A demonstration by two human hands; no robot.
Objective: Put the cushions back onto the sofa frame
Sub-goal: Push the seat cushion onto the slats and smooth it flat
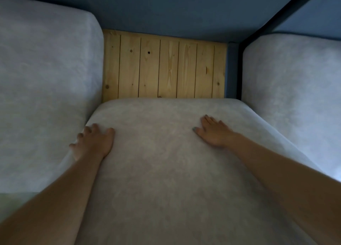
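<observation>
A: Where is the cushion now?

B: The middle cushion [166, 171] lies flat under both palms. Its far edge meets the slats [164, 67] beyond the fingertips. The left hand [92, 141] sits palm down at the cushion's left edge, fingers spread, tips dipping toward the seam. The left cushion [46, 78] rises just outside that hand. The right hand [212, 132] lies flat and released, fingers straight, further in from its own edge. The right cushion [295, 97] stands well outside it, with the post [240, 69] ahead of its fingertips and to the outside.

A: Is either hand gripping?

B: No. Both are spread and pressing, holding nothing.

A: How will it handle?

B: From the rounded corners and the way the cover seems to give under the left fingers, I'd judge it soft foam in a velvety cover. It looks bulky, light for its size, and floppy if lifted by one corner. Nothing about it looks fragile. The nap should grip well under flat palms.

A: Where to take hold if it needs shifting?

B: Take the two side edges, one hand each, fingers tucked under. Or slide it toward the slats with flat palms on top. The tight seam beside the left hand looks the likeliest place to bind.
</observation>
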